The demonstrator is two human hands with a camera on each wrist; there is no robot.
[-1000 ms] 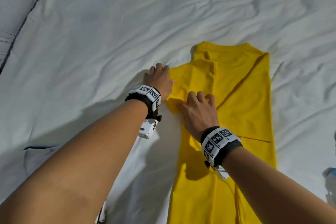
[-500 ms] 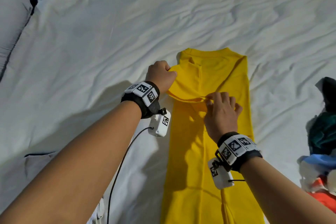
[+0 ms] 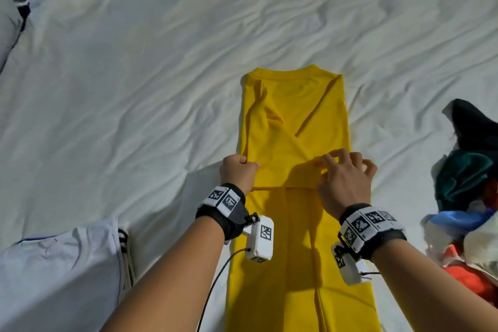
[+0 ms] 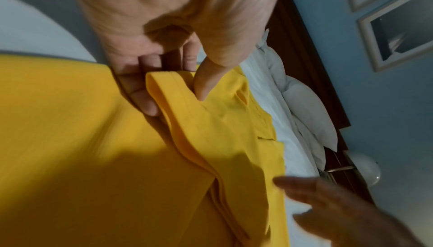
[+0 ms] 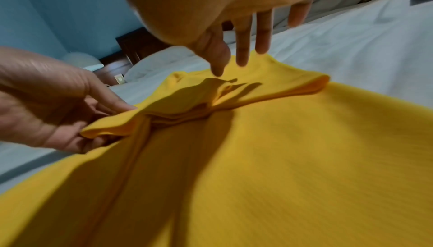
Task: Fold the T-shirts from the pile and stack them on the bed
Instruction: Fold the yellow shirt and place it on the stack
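Observation:
A yellow T-shirt lies lengthwise on the white bed sheet, its sides and sleeves turned in to make a narrow strip, collar at the far end. My left hand holds the strip's left edge; the left wrist view shows its thumb and fingers pinching the folded sleeve hem. My right hand hovers over the right half of the sleeve fold, fingers spread. In the right wrist view those fingers point down at the cloth and grip nothing.
A pile of mixed clothes, dark, teal, blue and red, sits at the bed's right edge. A pale grey garment lies near left. A pillow is at the far left. Wrinkled sheet stretches beyond the collar.
My left hand lifted the left sleeve, carried it over the shirt body and drew it toward me. My right hand slid right along the fold and spread its fingers.

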